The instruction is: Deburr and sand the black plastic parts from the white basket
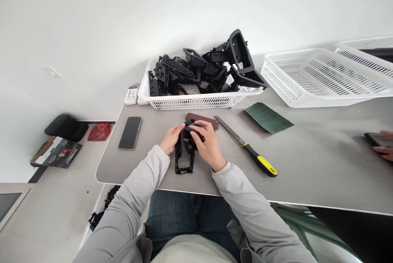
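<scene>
Nearest the viewer, blue jeans [175, 218] and two grey sleeves are seen below the worktop [322, 164] edge.

At the near centre of the worktop, a black plastic frame part [184, 154] is lain flat, long axis running 6 to 12 o'clock. It is held from both sides. The left hand [172, 138] is placed at its 10 o'clock corner, grip closed on the part's upper left edge. The right hand [207, 142] is laid over the part's upper right, grip closed narrowly on the top of the part; whether something small is pinched under the fingers cannot be told.

Just beyond the hands, at 12 o'clock, a brown sanding block [204, 120] is seen, touching or nearly touching the right fingertips. At 3 o'clock of the hands a flat file with a black and yellow handle [247, 147] is lain diagonally. At 9 o'clock a dark smartphone [129, 132] is lain face up.

Further out, at 2 o'clock, a green abrasive sheet [268, 117] is seen. At the far right edge, another person's hand [385, 145] is rested on a dark device.

At the far side, at 12 o'clock, a white slotted basket [196, 101] is heaped with black plastic parts [208, 68]; a small white remote [132, 94] is set beside it. At 2 o'clock white baskets [325, 76] are stacked.
</scene>
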`<action>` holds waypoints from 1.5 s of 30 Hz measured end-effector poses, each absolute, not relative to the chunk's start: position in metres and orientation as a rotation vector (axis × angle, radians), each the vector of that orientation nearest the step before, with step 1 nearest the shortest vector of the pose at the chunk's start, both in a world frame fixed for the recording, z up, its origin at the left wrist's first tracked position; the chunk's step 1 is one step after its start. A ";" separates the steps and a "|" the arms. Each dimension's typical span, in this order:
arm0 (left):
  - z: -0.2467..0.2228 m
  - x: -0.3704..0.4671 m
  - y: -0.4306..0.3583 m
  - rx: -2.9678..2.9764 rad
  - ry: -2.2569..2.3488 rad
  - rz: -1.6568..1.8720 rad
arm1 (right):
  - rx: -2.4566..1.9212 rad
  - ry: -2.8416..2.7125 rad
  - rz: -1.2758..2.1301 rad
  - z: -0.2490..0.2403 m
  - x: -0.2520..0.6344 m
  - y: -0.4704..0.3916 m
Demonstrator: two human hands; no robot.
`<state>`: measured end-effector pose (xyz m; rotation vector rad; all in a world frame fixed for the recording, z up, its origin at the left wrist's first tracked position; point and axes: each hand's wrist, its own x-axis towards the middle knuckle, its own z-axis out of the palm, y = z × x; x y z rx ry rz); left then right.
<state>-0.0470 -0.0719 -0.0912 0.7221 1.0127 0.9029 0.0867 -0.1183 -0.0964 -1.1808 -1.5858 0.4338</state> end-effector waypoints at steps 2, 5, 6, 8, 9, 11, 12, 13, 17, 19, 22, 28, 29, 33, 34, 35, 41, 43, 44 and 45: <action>-0.093 -0.047 -0.072 0.712 1.015 0.892 | -1.129 -1.686 0.430 -0.096 0.084 -0.120; -0.093 -0.046 -0.072 0.707 1.028 0.881 | -1.073 -1.791 0.409 -0.096 0.083 -0.120; -0.093 -0.046 -0.072 0.705 1.043 0.878 | -1.082 -1.796 0.397 -0.097 0.084 -0.119; -0.093 -0.046 -0.071 0.698 1.079 0.866 | -1.133 -1.770 0.365 -0.099 0.087 -0.117; -0.092 -0.046 -0.071 0.695 1.095 0.861 | -1.162 -1.748 0.347 -0.100 0.089 -0.116; -0.090 -0.046 -0.070 0.693 1.112 0.868 | -1.199 -1.694 0.318 -0.101 0.092 -0.115; -0.090 -0.047 -0.070 0.694 1.114 0.875 | -1.197 -1.673 0.313 -0.101 0.093 -0.114; -0.089 -0.047 -0.070 0.698 1.113 0.878 | -1.180 -1.666 0.317 -0.101 0.093 -0.114; -0.092 -0.047 -0.070 0.713 1.104 0.829 | -1.101 -1.737 0.357 -0.102 0.088 -0.115; -0.095 -0.046 -0.070 0.720 1.099 0.808 | -1.128 -1.745 0.342 -0.104 0.086 -0.115; -0.097 -0.046 -0.070 0.727 1.100 0.812 | -1.188 -1.720 0.308 -0.107 0.083 -0.114; -0.095 -0.046 -0.071 0.749 1.119 0.816 | -1.158 -1.728 0.356 -0.107 0.082 -0.114; -0.095 -0.046 -0.071 0.757 1.112 0.819 | -1.167 -1.706 0.374 -0.106 0.083 -0.114; -0.096 -0.045 -0.072 0.790 1.107 0.795 | -1.269 -1.545 0.422 -0.103 0.088 -0.111; -0.096 -0.045 -0.072 0.791 1.114 0.789 | -1.287 -1.510 0.439 -0.102 0.089 -0.110; -0.096 -0.045 -0.071 0.792 1.120 0.790 | -1.294 -1.483 0.462 -0.102 0.091 -0.109; -0.097 -0.046 -0.073 0.863 1.002 0.808 | -1.170 -1.610 0.583 -0.099 0.090 -0.112; -0.097 -0.047 -0.074 0.859 0.958 0.783 | -1.120 -1.716 0.560 -0.097 0.089 -0.114; -0.097 -0.047 -0.074 0.846 0.949 0.770 | -1.097 -1.763 0.543 -0.097 0.089 -0.115; -0.097 -0.047 -0.074 0.829 0.950 0.760 | -1.078 -1.803 0.530 -0.096 0.089 -0.115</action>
